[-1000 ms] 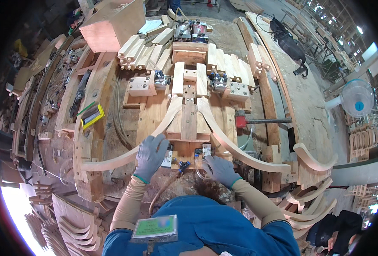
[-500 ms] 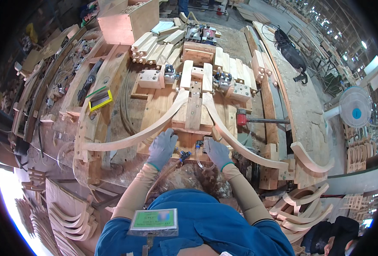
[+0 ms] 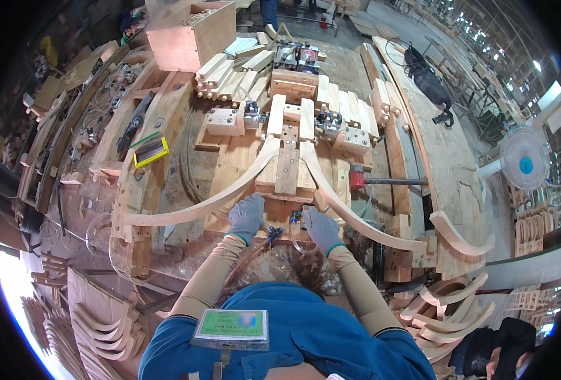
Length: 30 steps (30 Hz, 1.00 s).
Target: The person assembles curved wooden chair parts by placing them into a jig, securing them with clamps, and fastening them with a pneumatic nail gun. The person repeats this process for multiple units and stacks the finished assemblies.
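Both my hands wear grey gloves at the front of a wooden jig (image 3: 285, 183). My left hand (image 3: 247, 215) is closed by the jig's front left corner, and what its fingers hold, if anything, is hidden. My right hand (image 3: 322, 229) is closed at a small black air valve (image 3: 306, 213), beside a blue-ended hose fitting (image 3: 294, 218). Another blue and black hose fitting (image 3: 273, 233) lies between my hands. A curved wooden piece (image 3: 211, 204) sweeps left from the jig, and a matching curved piece (image 3: 350, 212) sweeps right. Two straight wooden blocks (image 3: 277, 117) stand at their upper ends.
Metal clamp cylinders (image 3: 251, 115) flank the jig. A red-headed hammer (image 3: 358, 180) lies at its right. Dowelled wooden blocks (image 3: 347, 104) are stacked behind. A plywood box (image 3: 188, 41) stands far left, a loose curved piece (image 3: 461, 239) lies right, and a white fan (image 3: 524, 159) is beyond.
My left hand has shifted slightly to the right and its fingers look more curled. My right hand has stayed nearly in place. The curved pieces and blocks rest as before; the view tilts slightly.
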Tool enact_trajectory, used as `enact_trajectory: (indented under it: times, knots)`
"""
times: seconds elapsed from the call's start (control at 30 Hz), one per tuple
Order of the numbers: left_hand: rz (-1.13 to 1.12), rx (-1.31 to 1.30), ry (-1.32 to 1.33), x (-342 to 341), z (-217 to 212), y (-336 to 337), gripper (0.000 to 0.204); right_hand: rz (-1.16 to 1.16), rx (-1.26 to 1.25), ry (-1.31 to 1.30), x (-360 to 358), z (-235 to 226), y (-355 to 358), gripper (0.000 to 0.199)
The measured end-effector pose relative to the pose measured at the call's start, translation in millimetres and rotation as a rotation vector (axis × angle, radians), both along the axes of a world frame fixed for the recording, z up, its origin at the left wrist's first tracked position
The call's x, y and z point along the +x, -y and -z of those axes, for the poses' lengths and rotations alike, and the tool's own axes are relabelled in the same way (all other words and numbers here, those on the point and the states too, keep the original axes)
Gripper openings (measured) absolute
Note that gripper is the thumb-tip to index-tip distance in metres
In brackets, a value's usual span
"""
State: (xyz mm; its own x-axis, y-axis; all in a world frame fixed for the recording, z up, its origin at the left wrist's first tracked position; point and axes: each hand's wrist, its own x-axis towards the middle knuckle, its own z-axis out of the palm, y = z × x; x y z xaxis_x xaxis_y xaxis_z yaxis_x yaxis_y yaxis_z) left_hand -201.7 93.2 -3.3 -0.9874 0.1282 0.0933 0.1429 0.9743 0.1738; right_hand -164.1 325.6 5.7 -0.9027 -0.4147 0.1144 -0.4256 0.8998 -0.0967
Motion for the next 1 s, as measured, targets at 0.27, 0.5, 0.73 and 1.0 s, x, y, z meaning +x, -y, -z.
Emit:
enact_trajectory:
  times: [0.27, 0.5, 0.73, 1.0]
  knots:
    - [-0.026, 0.152, 0.005, 5, 4, 2, 0.026, 0.125, -0.109, 0.136, -1, 7, 0, 0.021]
    - [0.026, 0.134, -0.047, -10, 6, 5, 0.024, 0.029, 0.004, 0.063, 3, -6, 2, 0.018]
    - [0.013, 0.110, -0.070, -5, 6, 4, 0.022, -0.019, 0.003, 0.028, 5, -14, 4, 0.019]
    - [-0.021, 0.110, 0.182, 6, -11, -3, 0.027, 0.085, -0.062, 0.171, 5, -21, -5, 0.031]
